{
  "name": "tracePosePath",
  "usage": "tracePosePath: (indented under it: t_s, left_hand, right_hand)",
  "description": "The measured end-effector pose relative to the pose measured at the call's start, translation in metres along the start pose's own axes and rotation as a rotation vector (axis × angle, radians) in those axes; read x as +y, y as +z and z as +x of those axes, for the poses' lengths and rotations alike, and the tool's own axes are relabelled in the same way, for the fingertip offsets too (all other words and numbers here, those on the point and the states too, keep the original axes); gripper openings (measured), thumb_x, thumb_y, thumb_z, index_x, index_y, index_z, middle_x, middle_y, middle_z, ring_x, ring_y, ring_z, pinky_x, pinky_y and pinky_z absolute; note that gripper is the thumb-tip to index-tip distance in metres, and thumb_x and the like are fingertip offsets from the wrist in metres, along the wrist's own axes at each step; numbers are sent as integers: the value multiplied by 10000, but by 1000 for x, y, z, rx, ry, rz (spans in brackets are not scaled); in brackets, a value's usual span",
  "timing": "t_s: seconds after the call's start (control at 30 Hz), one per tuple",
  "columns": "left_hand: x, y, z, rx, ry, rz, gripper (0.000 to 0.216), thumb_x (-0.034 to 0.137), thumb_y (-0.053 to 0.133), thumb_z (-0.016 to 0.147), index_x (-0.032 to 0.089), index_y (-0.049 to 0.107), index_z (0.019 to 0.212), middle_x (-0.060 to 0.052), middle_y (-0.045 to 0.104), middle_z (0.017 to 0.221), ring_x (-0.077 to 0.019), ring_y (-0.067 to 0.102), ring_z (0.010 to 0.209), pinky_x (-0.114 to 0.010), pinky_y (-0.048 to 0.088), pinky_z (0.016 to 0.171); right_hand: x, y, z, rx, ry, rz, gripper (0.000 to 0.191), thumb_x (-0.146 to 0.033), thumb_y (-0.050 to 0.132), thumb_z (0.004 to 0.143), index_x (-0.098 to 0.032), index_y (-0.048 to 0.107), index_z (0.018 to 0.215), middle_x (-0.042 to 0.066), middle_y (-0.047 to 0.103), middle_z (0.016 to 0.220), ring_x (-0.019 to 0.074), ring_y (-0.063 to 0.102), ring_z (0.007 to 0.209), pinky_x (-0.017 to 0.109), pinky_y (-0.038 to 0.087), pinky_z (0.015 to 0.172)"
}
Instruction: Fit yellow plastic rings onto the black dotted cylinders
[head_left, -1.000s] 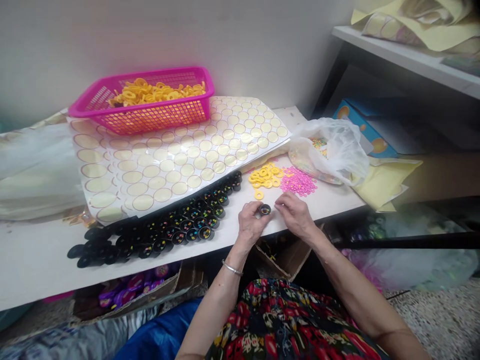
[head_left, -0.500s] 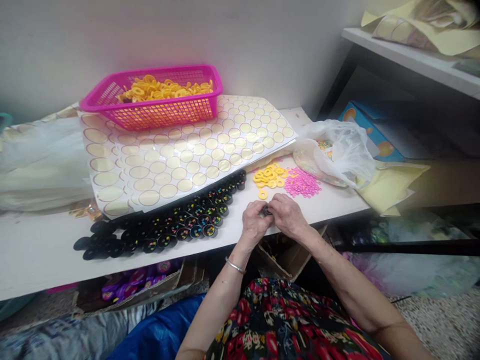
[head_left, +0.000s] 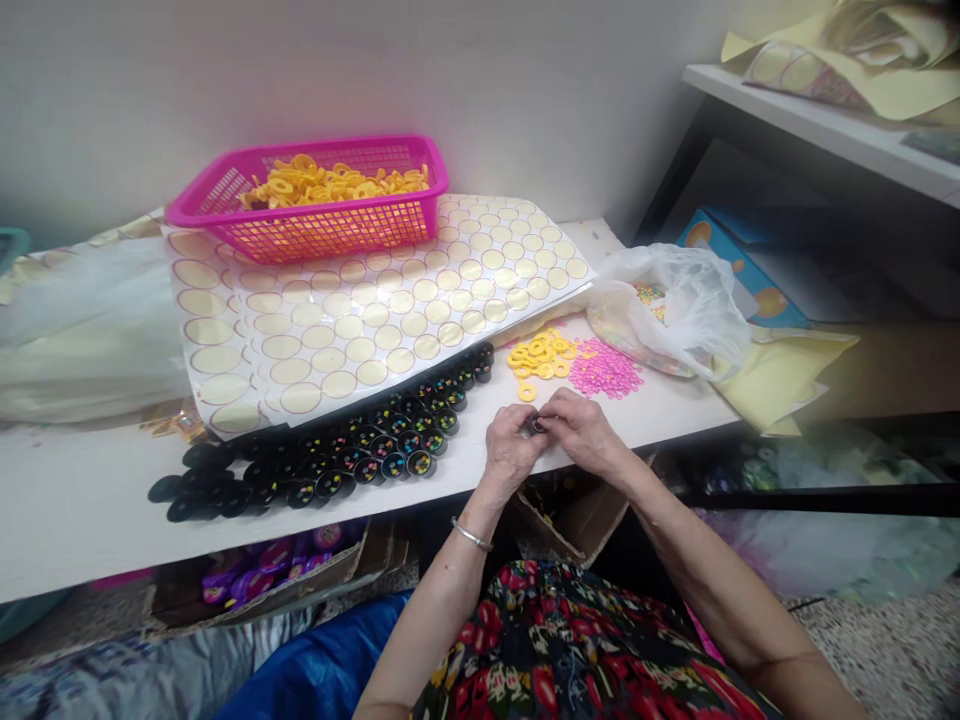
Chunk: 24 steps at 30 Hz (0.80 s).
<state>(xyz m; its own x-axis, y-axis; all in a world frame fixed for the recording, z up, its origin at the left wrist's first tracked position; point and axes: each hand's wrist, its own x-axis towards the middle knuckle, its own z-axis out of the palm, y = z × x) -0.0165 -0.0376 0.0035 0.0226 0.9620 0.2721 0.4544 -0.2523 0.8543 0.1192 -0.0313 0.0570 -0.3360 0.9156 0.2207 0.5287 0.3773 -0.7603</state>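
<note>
Now closer, right hand (head_left: 583, 432) at black cup (head_left: 535, 425)

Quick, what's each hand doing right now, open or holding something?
Left hand: closed, holding a black cup.
Right hand: at the cup's mouth; whether its grip holds anything can't be told.

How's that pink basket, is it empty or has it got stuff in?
The pink basket isn't empty: yellow rings are heaped inside, and yellow shows through its mesh side too.
</note>
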Motion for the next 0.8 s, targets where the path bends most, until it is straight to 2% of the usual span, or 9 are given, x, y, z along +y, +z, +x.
tracePosePath:
  t_s: [0.13,0.2,0.27,0.4,0.5,0.67,0.8]
  left_hand:
    - [2,-1,0,0,-18,19,191,234,707,600,192,623,766,-4,601,719,-144,516,710,-263,417,676]
    - [3,-1,1,5,-33,21,200,214,708,586,192,621,764,1,596,715,-139,512,699,-259,416,666]
    - [4,-2,1,13,-42,21,200,192,702,574,189,619,756,5,592,714,-136,509,692,-257,417,661]
    - [5,-3,0,33,-50,24,195,167,688,563,190,619,744,14,588,701,-133,508,690,-259,425,667]
    - [4,-3,-1,40,-78,9,236,167,695,553,201,633,778,16,599,723,-136,523,708,-261,440,682]
    - [2,-4,-3,37,-94,13,273,185,699,554,195,636,819,9,606,747,-145,538,736,-278,456,708]
    - [-2,-9,-3,-18,-71,-1,422,159,703,517,180,615,929,-20,615,866,-165,544,815,-300,468,757]
  right_hand:
    - [8,-3,8,155,25,47,125,-124,509,763,-183,591,690,9,521,688,136,515,703,262,406,667]
    - [14,-6,17,162,41,10,116,-138,520,749,-184,592,671,11,542,688,139,526,711,262,409,678]
    - [17,-8,31,82,93,-81,110,-169,527,747,-182,607,673,18,586,715,139,542,720,255,409,684]
    - [10,-4,62,-190,257,-412,217,-343,529,765,-172,658,724,64,661,790,178,584,778,257,398,656]
    - [0,6,79,-328,356,-635,312,-407,585,689,-141,677,824,125,674,852,240,607,823,275,402,623]
    - [-4,10,82,-401,335,-735,304,-249,524,685,-133,656,933,135,672,916,254,615,868,275,402,620]
    - [2,-3,70,-411,321,-734,286,-255,508,690,-155,645,920,111,667,923,239,609,866,261,385,607]
